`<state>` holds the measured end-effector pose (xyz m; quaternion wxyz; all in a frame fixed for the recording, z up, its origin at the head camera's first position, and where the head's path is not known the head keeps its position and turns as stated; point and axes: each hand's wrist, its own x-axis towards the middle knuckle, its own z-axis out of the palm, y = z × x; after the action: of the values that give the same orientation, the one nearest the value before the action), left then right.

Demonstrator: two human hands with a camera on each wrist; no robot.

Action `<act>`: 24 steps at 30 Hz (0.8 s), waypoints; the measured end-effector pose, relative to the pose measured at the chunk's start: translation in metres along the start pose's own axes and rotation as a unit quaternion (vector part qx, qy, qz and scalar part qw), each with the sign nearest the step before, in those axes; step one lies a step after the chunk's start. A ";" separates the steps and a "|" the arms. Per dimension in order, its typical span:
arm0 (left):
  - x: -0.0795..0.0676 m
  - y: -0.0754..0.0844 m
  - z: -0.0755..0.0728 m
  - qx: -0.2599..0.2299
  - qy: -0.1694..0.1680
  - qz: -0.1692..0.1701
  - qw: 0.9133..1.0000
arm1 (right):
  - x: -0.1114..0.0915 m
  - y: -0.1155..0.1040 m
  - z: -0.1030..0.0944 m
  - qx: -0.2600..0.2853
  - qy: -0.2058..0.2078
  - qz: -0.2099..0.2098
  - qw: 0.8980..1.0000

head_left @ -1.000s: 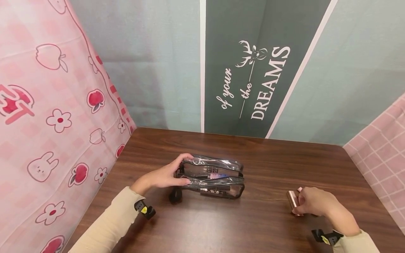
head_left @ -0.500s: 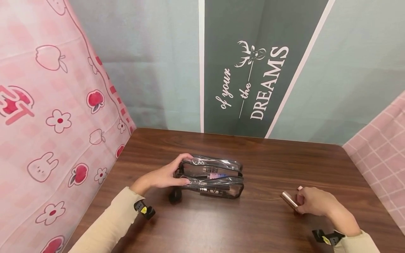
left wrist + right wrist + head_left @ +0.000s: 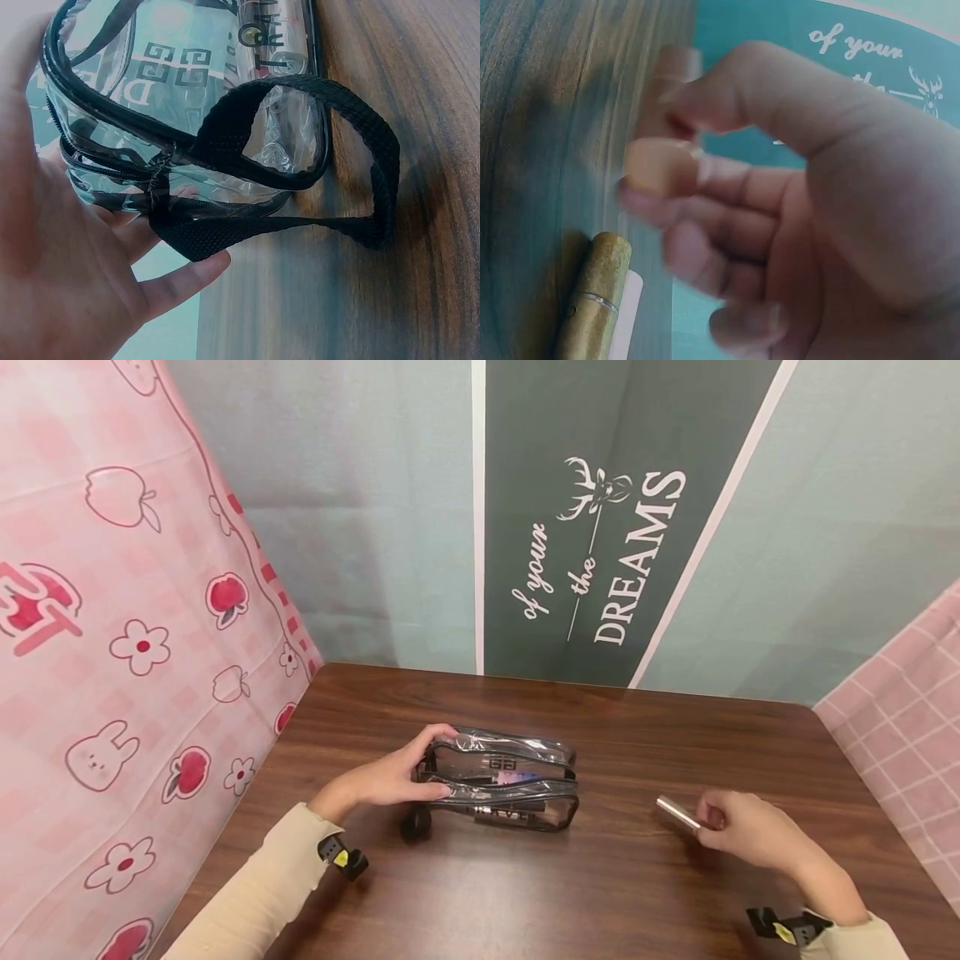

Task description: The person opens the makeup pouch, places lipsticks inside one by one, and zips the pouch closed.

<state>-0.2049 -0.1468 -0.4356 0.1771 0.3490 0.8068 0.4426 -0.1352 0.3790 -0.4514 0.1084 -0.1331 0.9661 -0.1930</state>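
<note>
A clear zip pouch (image 3: 555, 812) with black piping stands on the table, its top spread apart. Dark and pink-blue items show through its plastic. My left hand (image 3: 393, 777) grips the pouch's left end, thumb on the near edge and fingers on the far one. In the left wrist view a black strap loop (image 3: 384, 161) hangs off that end. My right hand (image 3: 753, 828) pinches a slim rose-gold lipstick-like tube (image 3: 677, 812) over the table, right of the pouch. It is blurred in the right wrist view, with its rounded end (image 3: 660, 166) toward the camera.
In the right wrist view a gold tube (image 3: 600, 289) lies on the table, with a pale pink item (image 3: 628, 315) beside it. The wooden table (image 3: 637, 902) is edged by a pink curtain (image 3: 172, 710) at left and a printed backdrop (image 3: 375, 527) behind.
The rose-gold tube has turned in my right fingers and risen, its tip shifting left and away from me. My left hand and the pouch have stayed in place.
</note>
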 end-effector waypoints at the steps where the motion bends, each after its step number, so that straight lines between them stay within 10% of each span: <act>1: 0.000 0.000 0.000 0.000 0.000 0.000 1.000 | 0.000 0.000 0.000 0.011 0.011 -0.009 1.000; 10: 0.000 0.000 0.000 0.002 0.002 -0.001 1.000 | 0.006 0.001 0.000 0.089 0.202 -0.112 0.969; 24: 0.000 -0.002 0.000 0.002 0.005 -0.002 1.000 | 0.018 -0.015 0.001 0.205 0.275 -0.087 0.935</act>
<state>-0.2059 -0.1478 -0.4370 0.1734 0.3456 0.8094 0.4420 -0.1484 0.3603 -0.4490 -0.1535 -0.1338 0.8823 -0.4244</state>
